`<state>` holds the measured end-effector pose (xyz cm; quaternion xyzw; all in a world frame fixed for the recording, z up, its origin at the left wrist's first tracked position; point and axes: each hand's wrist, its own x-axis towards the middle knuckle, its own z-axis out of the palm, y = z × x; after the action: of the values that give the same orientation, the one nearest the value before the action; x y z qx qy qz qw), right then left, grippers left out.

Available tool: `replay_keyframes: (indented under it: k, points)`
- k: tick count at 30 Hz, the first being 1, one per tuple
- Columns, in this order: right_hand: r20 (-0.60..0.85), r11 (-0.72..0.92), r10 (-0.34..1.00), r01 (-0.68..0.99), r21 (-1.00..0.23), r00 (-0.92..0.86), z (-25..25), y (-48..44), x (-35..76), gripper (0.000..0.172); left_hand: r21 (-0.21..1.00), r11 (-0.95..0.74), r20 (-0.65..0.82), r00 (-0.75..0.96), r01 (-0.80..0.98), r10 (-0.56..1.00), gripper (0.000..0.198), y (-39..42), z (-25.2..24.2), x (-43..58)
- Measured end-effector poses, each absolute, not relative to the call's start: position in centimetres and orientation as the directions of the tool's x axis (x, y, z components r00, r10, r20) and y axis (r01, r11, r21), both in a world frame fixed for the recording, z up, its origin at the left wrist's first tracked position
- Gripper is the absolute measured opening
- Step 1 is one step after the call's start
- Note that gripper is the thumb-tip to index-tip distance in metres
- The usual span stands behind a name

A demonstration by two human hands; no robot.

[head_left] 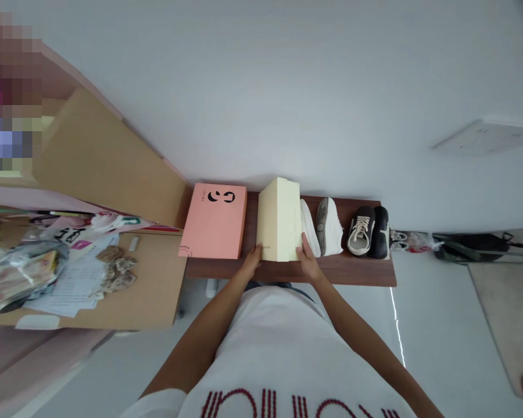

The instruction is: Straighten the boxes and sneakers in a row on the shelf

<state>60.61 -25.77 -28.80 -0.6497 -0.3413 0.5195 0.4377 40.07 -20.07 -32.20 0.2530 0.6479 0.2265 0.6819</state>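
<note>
A cream-coloured box is tilted between my two hands over a dark brown wooden shelf. My left hand grips its near left corner, and my right hand holds its near right side. To the left of it lies a pink box with black lettering. Close on the right, a pair of white shoes stands on the shelf, the nearer one partly hidden by the cream box and my right hand. Farther right sits a pair of dark shoes, one with light laces.
At left, a light wooden desk carries papers, a plastic bag and a patterned scrunchie-like item. A wall runs behind the shelf. Past its right end are more shoes and a black bag on the floor.
</note>
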Motion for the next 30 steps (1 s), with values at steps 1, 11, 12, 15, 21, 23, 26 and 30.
replay_keyframes:
  k: [1,11,12,15,21,23,26,30]
  points:
    - [-0.375,-0.384,0.895,-0.010,-0.923,0.242,-29.0,-26.0,61.3,0.089,0.616,0.788,-0.785,0.068,-0.018,0.615,0.051,-20.2,-32.1,40.2]
    - [-0.397,-0.377,0.871,-0.126,-0.918,0.289,-30.3,-26.3,61.7,0.074,0.711,0.645,-0.671,0.005,-0.279,0.742,0.058,-24.8,-28.4,38.3]
    - [-0.431,-0.402,0.860,-0.158,-0.902,0.273,-30.4,-26.3,61.5,0.074,0.738,0.619,-0.647,-0.024,-0.269,0.762,0.060,-25.0,-28.3,38.3]
    - [-0.561,-0.527,0.804,-0.202,-0.825,0.195,-30.7,-26.1,61.3,0.074,0.817,0.551,-0.570,-0.094,-0.170,0.817,0.065,-25.1,-28.5,38.5]
    - [-0.688,-0.675,0.722,-0.146,-0.724,0.074,-30.1,-25.2,61.7,0.061,0.877,0.478,-0.460,-0.199,0.047,0.865,0.068,-24.9,-29.9,38.4]
    - [-0.706,-0.697,0.708,-0.140,-0.703,0.018,-29.8,-24.9,61.6,0.064,0.867,0.495,-0.470,-0.227,0.065,0.853,0.068,-24.9,-30.4,38.3]
    - [-0.709,-0.707,0.704,-0.135,-0.694,-0.045,-29.6,-24.7,61.2,0.080,0.847,0.520,-0.482,-0.252,0.111,0.839,0.065,-24.9,-30.9,38.1]
    - [-0.712,-0.705,0.703,-0.150,-0.694,-0.011,-30.1,-24.9,60.5,0.070,0.840,0.527,-0.489,-0.240,0.128,0.838,0.057,-24.6,-31.2,37.9]
